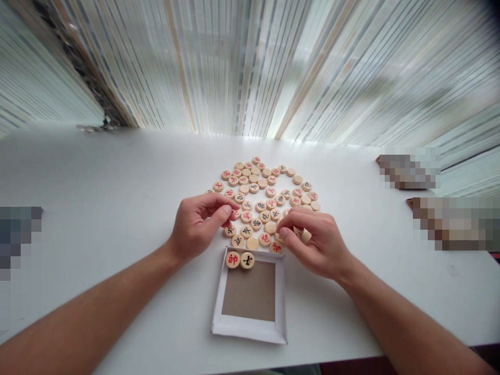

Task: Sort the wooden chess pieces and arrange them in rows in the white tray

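Several round wooden chess pieces (265,192) with red or black characters lie spread on the white table (117,208). A shallow white cardboard box (250,333) with a brown floor sits near me; two pieces (239,259) rest in its far left corner. My left hand (197,226) hovers at the left edge of the spread, fingers curled and pinched together near a piece. My right hand (314,239) rests at the right edge of the spread, fingers pinched on a wooden piece (305,235).
Striped curtains (250,62) hang behind the table's far edge. Blurred objects sit at the left edge (17,237) and at the right side (449,219) of the table. The table's near edge runs just under the box.
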Tool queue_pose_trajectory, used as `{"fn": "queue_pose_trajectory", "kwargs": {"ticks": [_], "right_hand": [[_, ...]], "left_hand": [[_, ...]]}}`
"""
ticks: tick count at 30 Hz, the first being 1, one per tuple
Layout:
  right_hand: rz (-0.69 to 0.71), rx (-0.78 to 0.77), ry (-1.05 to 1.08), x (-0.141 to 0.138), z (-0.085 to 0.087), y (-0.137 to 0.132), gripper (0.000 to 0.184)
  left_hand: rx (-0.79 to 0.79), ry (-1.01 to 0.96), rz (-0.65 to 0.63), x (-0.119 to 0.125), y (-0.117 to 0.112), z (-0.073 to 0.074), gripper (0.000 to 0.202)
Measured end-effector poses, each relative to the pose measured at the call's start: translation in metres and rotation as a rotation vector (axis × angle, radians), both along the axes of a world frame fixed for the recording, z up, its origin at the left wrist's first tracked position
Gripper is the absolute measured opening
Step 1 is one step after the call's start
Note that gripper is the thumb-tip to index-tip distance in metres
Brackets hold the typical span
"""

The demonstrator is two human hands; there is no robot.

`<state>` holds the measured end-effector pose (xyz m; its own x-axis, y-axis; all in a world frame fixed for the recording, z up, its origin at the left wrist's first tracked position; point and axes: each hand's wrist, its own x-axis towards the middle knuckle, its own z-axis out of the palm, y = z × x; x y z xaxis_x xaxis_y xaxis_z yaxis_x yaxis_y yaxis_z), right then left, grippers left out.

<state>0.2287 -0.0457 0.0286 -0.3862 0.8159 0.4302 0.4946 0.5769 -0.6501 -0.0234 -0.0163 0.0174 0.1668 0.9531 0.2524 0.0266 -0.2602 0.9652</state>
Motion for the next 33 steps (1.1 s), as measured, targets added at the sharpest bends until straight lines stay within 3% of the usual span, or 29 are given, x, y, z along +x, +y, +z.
{"fn": "queue_pose_trajectory", "kwargs": {"ticks": [26, 33], "right_hand": [[0.0, -0.015, -0.006, 0.001, -0.002, 0.0, 0.017], [-0.075, 0.011, 0.023, 0.001, -0.005, 0.005, 0.023]], "left_hand": [[-0.009, -0.009, 0.006, 0.001, 0.0, 0.0, 0.012], [0.021, -0.04, 0.095, 0.009, 0.014, 0.005, 0.014]]}}
